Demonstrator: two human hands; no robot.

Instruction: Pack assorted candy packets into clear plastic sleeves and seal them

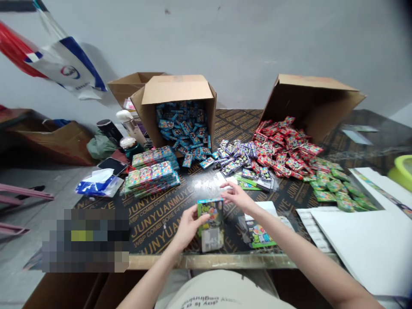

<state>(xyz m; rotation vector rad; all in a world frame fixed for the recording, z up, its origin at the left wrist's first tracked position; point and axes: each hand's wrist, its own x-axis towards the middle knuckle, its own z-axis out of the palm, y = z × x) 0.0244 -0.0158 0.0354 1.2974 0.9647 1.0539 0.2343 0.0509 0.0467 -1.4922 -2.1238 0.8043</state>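
My left hand (189,224) grips a small printed box (210,225) from its left side, thumb across the front. The box is green and black with a blue top edge and a pale panel low down. My right hand (237,198) is at the box's upper right corner, its fingers apart and nothing visible in them; whether a fingertip touches the box I cannot tell. Beyond that hand lie purple-and-black packets (236,156) and flat green printed sheets (247,182). Under my right forearm is a flat green-and-black printed piece (260,234).
One cardboard box (177,90) spills blue packets (183,128); another box (309,101) spills red packets (280,148). Green packets (337,186) lie at right beside white board (354,244). Stacked printed boxes (152,176), a tissue pack (98,182) and bottles (130,126) stand left.
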